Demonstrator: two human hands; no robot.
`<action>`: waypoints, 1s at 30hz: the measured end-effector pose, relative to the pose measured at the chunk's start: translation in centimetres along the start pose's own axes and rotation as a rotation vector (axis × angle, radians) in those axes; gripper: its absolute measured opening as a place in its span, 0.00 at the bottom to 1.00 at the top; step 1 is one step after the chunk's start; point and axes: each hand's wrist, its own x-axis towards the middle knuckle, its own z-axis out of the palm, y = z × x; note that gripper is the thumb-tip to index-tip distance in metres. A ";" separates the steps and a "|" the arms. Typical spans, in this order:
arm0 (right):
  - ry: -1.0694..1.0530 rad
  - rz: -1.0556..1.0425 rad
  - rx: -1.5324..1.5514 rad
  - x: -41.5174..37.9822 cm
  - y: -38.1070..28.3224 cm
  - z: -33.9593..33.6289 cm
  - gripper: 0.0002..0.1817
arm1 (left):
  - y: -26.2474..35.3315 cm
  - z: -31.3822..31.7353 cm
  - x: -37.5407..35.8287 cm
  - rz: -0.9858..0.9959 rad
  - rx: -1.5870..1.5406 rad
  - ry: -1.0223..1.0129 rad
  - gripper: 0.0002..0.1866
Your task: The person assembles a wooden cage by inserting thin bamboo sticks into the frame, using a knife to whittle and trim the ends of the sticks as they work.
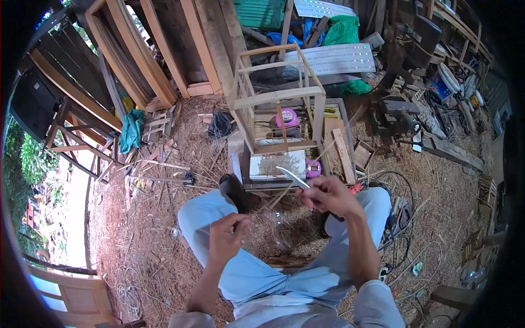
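Observation:
I am seated, and my knees in light blue trousers [208, 213] fill the lower middle. My right hand [330, 198] is closed on the handle of a knife [292, 177], whose bright blade points up and to the left. My left hand [227, 239] is lower and to the left, above my left thigh. Its fingertips pinch one end of a thin pale strip [268, 203]. The strip runs up to the right toward the blade. Whether the blade touches the strip is not visible.
An open wooden frame [276, 94] stands just ahead on a low bench, with a pink tape measure [288, 117] inside. Wooden door frames [136, 60] lean at the back left. A machine [395, 113] and cables [402, 218] lie to the right. Shavings cover the ground.

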 end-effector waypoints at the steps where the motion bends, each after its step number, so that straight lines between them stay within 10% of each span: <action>1: -0.043 0.011 -0.014 0.4 0.2 0.1 0.11 | -0.2 -0.5 -0.2 -0.015 0.049 0.017 0.05; 18: 0.215 0.064 0.092 1.1 2.3 -2.1 0.11 | -1.0 -0.4 1.6 0.249 0.241 -0.097 0.03; 20: 0.715 0.031 -0.424 1.1 2.2 -4.0 0.11 | -2.0 -1.8 0.9 0.272 0.259 -0.105 0.03; 22: 0.586 -0.111 0.236 -0.9 1.8 -10.7 0.11 | -4.0 -4.0 -0.6 0.212 0.279 -0.042 0.03; 30: 0.514 -0.038 0.199 -0.1 1.5 -9.7 0.10 | -5.2 -7.4 0.2 0.202 0.317 -0.109 0.02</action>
